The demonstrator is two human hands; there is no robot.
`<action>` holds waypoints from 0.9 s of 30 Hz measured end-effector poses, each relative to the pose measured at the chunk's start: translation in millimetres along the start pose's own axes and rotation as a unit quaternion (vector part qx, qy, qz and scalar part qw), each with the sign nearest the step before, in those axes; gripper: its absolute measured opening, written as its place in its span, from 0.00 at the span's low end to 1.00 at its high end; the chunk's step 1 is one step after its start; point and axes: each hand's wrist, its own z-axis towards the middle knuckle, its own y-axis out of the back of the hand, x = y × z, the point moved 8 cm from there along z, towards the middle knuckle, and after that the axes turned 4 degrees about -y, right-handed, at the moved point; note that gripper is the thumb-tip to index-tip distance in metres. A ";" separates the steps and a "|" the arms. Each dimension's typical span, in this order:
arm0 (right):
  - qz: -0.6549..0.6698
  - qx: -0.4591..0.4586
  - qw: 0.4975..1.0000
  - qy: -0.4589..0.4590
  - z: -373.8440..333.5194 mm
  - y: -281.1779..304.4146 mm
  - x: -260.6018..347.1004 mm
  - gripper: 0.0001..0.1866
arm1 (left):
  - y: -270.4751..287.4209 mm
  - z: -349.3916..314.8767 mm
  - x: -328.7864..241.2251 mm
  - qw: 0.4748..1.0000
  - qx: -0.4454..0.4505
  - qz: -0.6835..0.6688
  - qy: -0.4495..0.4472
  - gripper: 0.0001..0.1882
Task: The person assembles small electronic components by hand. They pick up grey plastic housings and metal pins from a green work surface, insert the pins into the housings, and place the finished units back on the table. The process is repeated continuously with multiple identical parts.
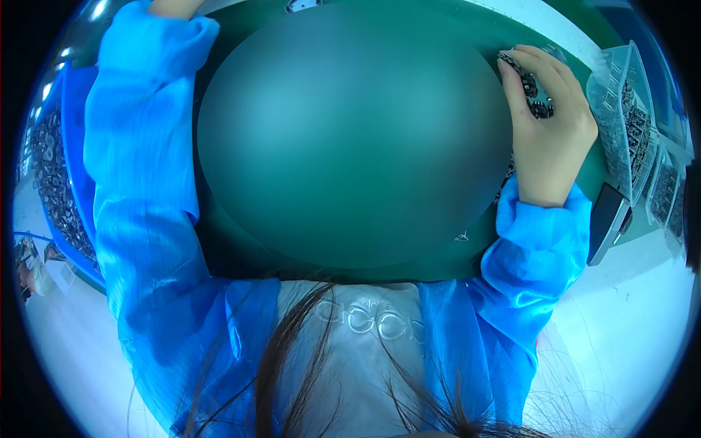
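Note:
At the right side of the green work surface (350, 219), my right hand (558, 124) is curled with thumb and fingers around a cluster of small dark metal parts (527, 84). Some of these parts show between the thumb and the forefinger, others against the palm; their exact kind is too small to make out. More dark parts (507, 179) lie beside the right wrist. My left arm reaches up along the left side, and only its wrist (175, 6) shows at the upper edge. The left hand itself lies beyond the picture. A large blurred oval hides the middle.
A blue bin (77, 139) full of small metal pieces stands at far left. At right are a clear plastic bin (621, 139) of metal parts, a smaller clear container (666, 193) and a dark flat device (607, 223). One small metal piece (461, 237) lies near the front edge.

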 end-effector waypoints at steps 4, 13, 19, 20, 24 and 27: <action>0.140 -0.026 0.972 -0.189 -4.6 9.2 -4.1 0.07 | 24.1 -9.9 -79.3 0.963 0.245 -0.082 0.081 0.16; 0.391 0.152 0.875 -0.243 -10.7 -6.0 16.4 0.12 | -15.8 -20.8 -119.8 0.909 0.240 -0.326 -0.094 0.19; 0.422 0.169 0.842 -0.290 -12.5 -11.5 22.6 0.11 | -32.4 -25.6 -117.2 0.873 0.257 -0.415 0.012 0.21; 0.424 0.158 0.847 -0.278 -13.0 -10.6 22.3 0.11 | -20.2 -18.8 -124.2 0.882 0.246 -0.403 -0.001 0.21; 0.365 0.114 0.909 -0.167 -11.1 -9.2 23.1 0.10 | -26.2 -22.8 -127.7 0.805 0.233 -0.545 0.026 0.19; 0.340 0.120 0.925 -0.119 -9.2 -4.1 29.4 0.10 | -25.6 -28.4 -131.6 0.675 0.277 -0.666 0.155 0.18</action>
